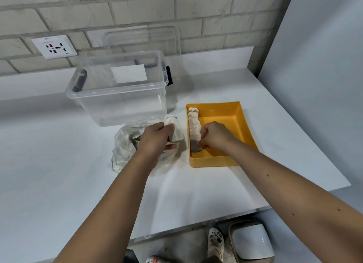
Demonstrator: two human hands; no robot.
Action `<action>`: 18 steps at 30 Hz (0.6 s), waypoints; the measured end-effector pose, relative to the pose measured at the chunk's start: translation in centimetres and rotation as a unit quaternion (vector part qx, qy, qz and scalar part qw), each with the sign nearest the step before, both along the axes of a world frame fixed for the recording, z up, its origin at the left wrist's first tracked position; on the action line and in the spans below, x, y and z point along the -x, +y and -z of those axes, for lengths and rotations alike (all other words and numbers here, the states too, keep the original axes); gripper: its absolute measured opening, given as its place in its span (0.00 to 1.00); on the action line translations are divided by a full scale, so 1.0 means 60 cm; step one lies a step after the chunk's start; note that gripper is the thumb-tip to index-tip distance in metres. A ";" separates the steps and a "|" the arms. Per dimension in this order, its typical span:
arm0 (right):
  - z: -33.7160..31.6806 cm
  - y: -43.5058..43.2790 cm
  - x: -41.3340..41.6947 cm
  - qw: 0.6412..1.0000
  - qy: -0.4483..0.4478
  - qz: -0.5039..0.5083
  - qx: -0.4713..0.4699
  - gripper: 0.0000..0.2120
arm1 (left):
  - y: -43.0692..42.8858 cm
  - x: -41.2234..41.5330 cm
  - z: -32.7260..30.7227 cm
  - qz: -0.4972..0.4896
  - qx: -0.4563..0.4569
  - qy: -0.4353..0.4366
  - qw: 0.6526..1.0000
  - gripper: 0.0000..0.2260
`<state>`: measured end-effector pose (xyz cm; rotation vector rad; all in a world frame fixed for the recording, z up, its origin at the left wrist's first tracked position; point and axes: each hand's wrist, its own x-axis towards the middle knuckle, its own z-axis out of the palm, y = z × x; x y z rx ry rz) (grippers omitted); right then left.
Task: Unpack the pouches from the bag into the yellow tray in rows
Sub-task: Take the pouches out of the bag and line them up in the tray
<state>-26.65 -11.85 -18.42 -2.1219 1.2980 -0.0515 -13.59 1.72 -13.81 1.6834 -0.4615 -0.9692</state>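
On the white table point(78, 174), the yellow tray point(243, 125) sits at about 2 o'clock from the person, and the crumpled clear bag point(123, 146) lies just beside it at the tray's 9 o'clock. A row of pouches point(193, 121) runs along the tray's 9 o'clock wall from the far end toward the near one, pale except for a dark pouch point(195, 148) closest to the person. The right hand point(215, 135) reaches into the tray, its curled fingers and thumb pinching the near end of that row and hiding part of the tray floor. The left hand point(157, 139) is above the bag's mouth, fingers wrapped round a white pouch point(175, 130); its forearm covers part of the bag. At the bag's 12 o'clock, touching or nearly touching it, stands a clear storage box point(117, 101) with dark latches and a blank white label point(129, 73). Its clear lid point(163, 44) leans on the brick wall point(216, 11) behind. A wall socket point(54, 46) at 11 o'clock carries small print too fine to read. Below the table edge at 5 o'clock are a white pedal bin point(251, 241) and a white clog point(216, 241) with charms.
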 end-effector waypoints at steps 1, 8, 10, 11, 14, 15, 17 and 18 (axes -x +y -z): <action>-0.001 0.002 -0.001 1.000 0.000 0.001 0.003 0.11 | 0.002 -0.002 0.000 -0.002 -0.001 -0.003 1.000 0.07; -0.024 0.012 0.006 0.984 -0.165 0.051 0.053 0.11 | 0.005 -0.006 -0.002 0.002 0.024 0.043 0.999 0.04; -0.046 0.029 0.003 0.958 -0.282 0.037 -0.045 0.09 | 0.001 -0.003 0.000 0.011 0.031 0.048 0.998 0.04; -0.055 0.036 -0.001 0.950 -0.303 0.022 -0.074 0.09 | 0.000 -0.002 -0.001 0.016 0.033 0.048 0.998 0.04; -0.064 0.042 -0.012 0.957 -0.286 -0.001 -0.038 0.08 | -0.005 0.004 -0.006 0.018 0.028 0.059 0.998 0.07; -0.066 0.039 -0.013 0.959 -0.284 0.003 -0.026 0.07 | -0.007 0.005 -0.008 0.010 0.029 0.067 0.997 0.10; -0.072 0.033 -0.010 0.957 -0.287 0.012 -0.029 0.06 | -0.010 0.005 -0.010 -0.001 0.026 0.070 0.997 0.11; -0.076 0.032 -0.006 0.956 -0.291 0.018 -0.038 0.06 | -0.010 0.004 -0.010 0.002 0.024 0.061 0.998 0.11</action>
